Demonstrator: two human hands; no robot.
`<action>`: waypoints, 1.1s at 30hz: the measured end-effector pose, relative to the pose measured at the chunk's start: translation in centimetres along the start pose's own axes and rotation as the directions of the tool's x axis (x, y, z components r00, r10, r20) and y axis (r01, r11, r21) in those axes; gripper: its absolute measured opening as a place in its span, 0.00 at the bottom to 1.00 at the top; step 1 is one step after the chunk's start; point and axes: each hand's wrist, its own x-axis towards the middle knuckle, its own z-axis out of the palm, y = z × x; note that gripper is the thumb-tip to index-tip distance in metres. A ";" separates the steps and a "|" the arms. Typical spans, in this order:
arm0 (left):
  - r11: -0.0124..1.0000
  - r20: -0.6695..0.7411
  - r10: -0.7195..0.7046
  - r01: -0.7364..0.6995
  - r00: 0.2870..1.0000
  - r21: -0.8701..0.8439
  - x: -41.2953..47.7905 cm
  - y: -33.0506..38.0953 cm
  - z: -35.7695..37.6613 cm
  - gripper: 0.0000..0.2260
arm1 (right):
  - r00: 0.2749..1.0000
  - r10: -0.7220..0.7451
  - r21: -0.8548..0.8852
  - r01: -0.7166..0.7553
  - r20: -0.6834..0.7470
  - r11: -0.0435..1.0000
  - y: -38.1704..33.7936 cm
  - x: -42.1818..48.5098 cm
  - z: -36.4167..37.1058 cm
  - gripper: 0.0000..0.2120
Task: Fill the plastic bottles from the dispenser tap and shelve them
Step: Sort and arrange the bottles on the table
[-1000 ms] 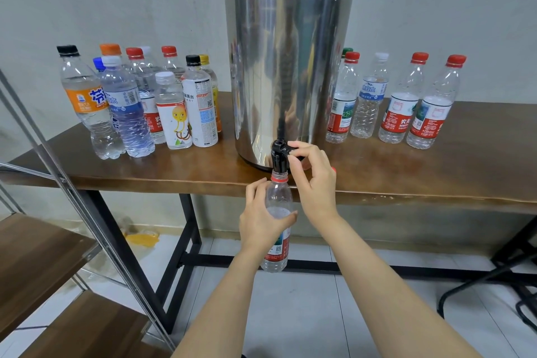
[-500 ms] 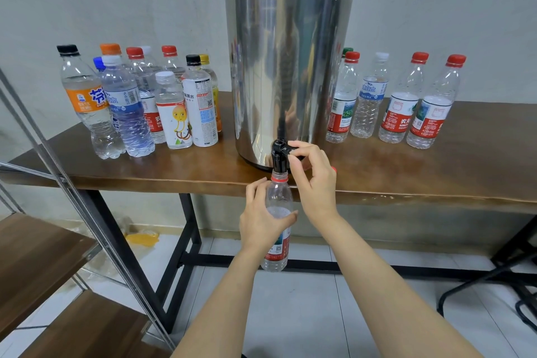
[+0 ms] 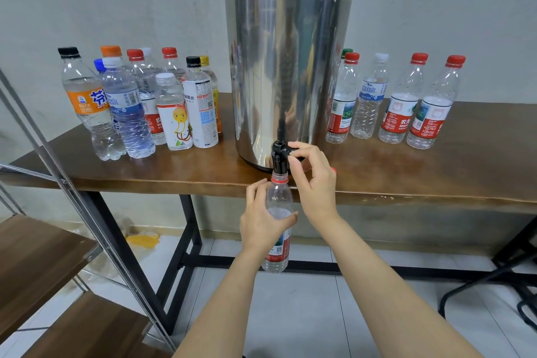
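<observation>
Centre frame, head view: my left hand (image 3: 263, 221) wraps the clear red-labelled bottle (image 3: 278, 259), fingers and thumb curled round its middle. Its open mouth sits right under the black tap (image 3: 279, 161) at the foot of the steel dispenser (image 3: 287, 67). My right hand (image 3: 315, 180) pinches the tap lever (image 3: 293, 151) between thumb and forefinger. The bottle hangs below the table (image 3: 436, 177) edge. Capped bottles stand left (image 3: 171, 107) and right (image 3: 401, 107) of the dispenser, and wooden shelves (image 3: 35, 256) sit lower left.
</observation>
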 end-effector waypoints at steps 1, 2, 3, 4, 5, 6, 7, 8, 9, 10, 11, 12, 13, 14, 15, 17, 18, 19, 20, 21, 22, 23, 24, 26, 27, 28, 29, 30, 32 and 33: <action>1.000 0.000 0.001 -0.001 1.000 0.000 0.0 0.0 0.0 0.35 | 1.000 0.001 0.001 -0.001 -0.002 1.000 0.0 0.0 0.0 0.07; 1.000 -0.003 0.003 -0.003 1.000 -0.001 0.0 0.0 0.0 0.35 | 1.000 0.001 0.001 -0.001 -0.005 1.000 0.0 0.0 0.0 0.07; 1.000 -0.005 0.005 -0.005 1.000 -0.002 0.0 0.0 0.0 0.34 | 1.000 -0.001 0.001 0.001 -0.008 1.000 0.0 0.0 0.0 0.08; 1.000 -0.007 0.006 -0.006 1.000 -0.003 -0.1 0.0 0.0 0.34 | 1.000 -0.004 0.002 0.004 -0.010 1.000 0.0 0.0 0.0 0.08; 1.000 -0.008 0.006 -0.006 1.000 -0.002 -0.1 0.0 0.0 0.34 | 1.000 -0.005 0.003 0.005 -0.010 1.000 0.1 0.0 0.0 0.08; 1.000 -0.009 0.005 -0.005 1.000 -0.002 -0.1 0.0 0.0 0.34 | 1.000 -0.005 0.004 0.005 -0.009 1.000 0.1 0.0 0.0 0.08; 1.000 -0.009 0.002 -0.002 1.000 -0.003 -0.1 0.0 0.0 0.34 | 1.000 -0.004 0.004 0.004 -0.009 1.000 0.1 0.0 0.0 0.08; 1.000 -0.008 -0.002 0.002 1.000 -0.003 -0.1 0.1 0.0 0.35 | 1.000 -0.002 0.005 0.003 -0.009 1.000 0.1 0.0 0.0 0.08; 1.000 -0.007 -0.004 0.004 1.000 -0.005 -0.1 0.1 0.0 0.35 | 1.000 -0.002 0.005 0.002 -0.011 1.000 0.1 0.0 0.0 0.08; 1.000 -0.006 -0.003 0.003 1.000 -0.006 -0.1 0.1 0.0 0.34 | 1.000 -0.002 0.005 0.002 -0.012 1.000 0.1 0.0 0.1 0.08; 1.000 -0.006 -0.001 0.001 1.000 -0.008 -0.1 0.1 0.0 0.34 | 1.000 -0.002 0.006 0.002 -0.013 1.000 0.1 0.0 0.1 0.08; 1.000 -0.007 0.002 -0.002 1.000 -0.010 -0.1 0.1 0.0 0.34 | 1.000 -0.004 0.008 0.004 -0.013 1.000 0.1 0.0 0.1 0.07; 1.000 -0.008 0.003 -0.003 1.000 -0.012 -0.2 0.1 0.0 0.34 | 1.000 -0.006 0.010 0.006 -0.014 1.000 0.1 0.0 0.1 0.06; 1.000 -0.007 0.003 -0.003 1.000 -0.013 -0.2 0.1 0.0 0.34 | 1.000 -0.007 0.014 0.007 -0.013 1.000 0.1 0.0 0.1 0.05; 1.000 -0.005 0.002 -0.002 1.000 -0.014 -0.2 0.1 0.0 0.35 | 1.000 -0.007 0.017 0.007 -0.012 1.000 0.1 0.0 0.1 0.04; 1.000 -0.003 0.001 -0.001 1.000 -0.014 -0.1 0.1 0.0 0.35 | 1.000 -0.009 0.017 0.009 -0.011 1.000 0.1 0.0 0.1 0.03; 1.000 -0.001 0.001 -0.001 1.000 -0.016 -0.1 0.1 0.0 0.35 | 1.000 -0.009 0.015 0.009 -0.010 1.000 0.1 0.0 0.1 0.03; 1.000 -0.001 0.001 -0.001 1.000 -0.021 -0.1 0.1 0.0 0.35 | 1.000 -0.009 0.014 0.009 -0.010 1.000 0.1 0.0 0.1 0.03; 1.000 -0.002 0.002 -0.002 1.000 -0.027 -0.2 0.1 0.0 0.35 | 1.000 -0.009 0.012 0.009 -0.009 1.000 0.1 0.0 0.0 0.03; 1.000 -0.004 0.002 -0.002 1.000 -0.031 -0.2 0.1 0.0 0.35 | 1.000 -0.010 0.011 0.010 -0.009 1.000 0.1 0.0 0.0 0.03; 0.999 -0.005 0.002 -0.003 1.000 -0.032 -0.2 0.1 0.0 0.35 | 1.000 -0.012 0.010 0.012 -0.009 1.000 0.1 0.0 0.0 0.03; 1.000 -0.006 0.004 -0.004 1.000 -0.030 -0.2 0.1 0.0 0.35 | 1.000 -0.013 0.008 0.013 -0.008 1.000 0.1 0.0 0.0 0.03; 1.000 -0.006 0.004 -0.005 1.000 -0.030 -0.2 0.1 0.0 0.35 | 1.000 -0.013 0.006 0.013 -0.006 1.000 0.1 0.0 0.0 0.03; 0.999 -0.007 0.004 -0.005 1.000 -0.034 -0.2 0.1 0.0 0.35 | 1.000 -0.012 0.003 0.012 -0.007 1.000 0.2 -0.1 0.0 0.05; 0.999 -0.006 0.003 -0.003 1.000 -0.034 -0.2 0.1 0.0 0.35 | 1.000 -0.010 0.002 0.011 -0.007 1.000 0.2 -0.1 0.1 0.06; 0.999 -0.005 0.003 -0.004 1.000 -0.034 -0.2 0.0 0.0 0.35 | 1.000 -0.009 0.002 0.009 -0.008 1.000 0.2 -0.1 0.1 0.06; 0.999 -0.006 0.005 -0.005 1.000 -0.033 -0.2 0.0 0.0 0.35 | 1.000 -0.008 0.001 0.008 -0.008 1.000 0.2 -0.1 0.1 0.07; 0.999 -0.008 0.006 -0.006 1.000 -0.033 -0.2 0.0 0.0 0.35 | 1.000 -0.007 0.001 0.007 -0.008 1.000 0.2 -0.1 0.0 0.07; 0.999 -0.012 0.005 -0.006 1.000 -0.036 -0.2 0.0 0.0 0.35 | 1.000 -0.002 0.001 0.002 -0.008 1.000 0.3 -0.1 0.0 0.07; 0.999 -0.014 0.006 -0.006 1.000 -0.038 -0.2 0.0 0.0 0.35 | 1.000 0.001 0.001 -0.001 -0.008 1.000 0.3 -0.1 0.1 0.08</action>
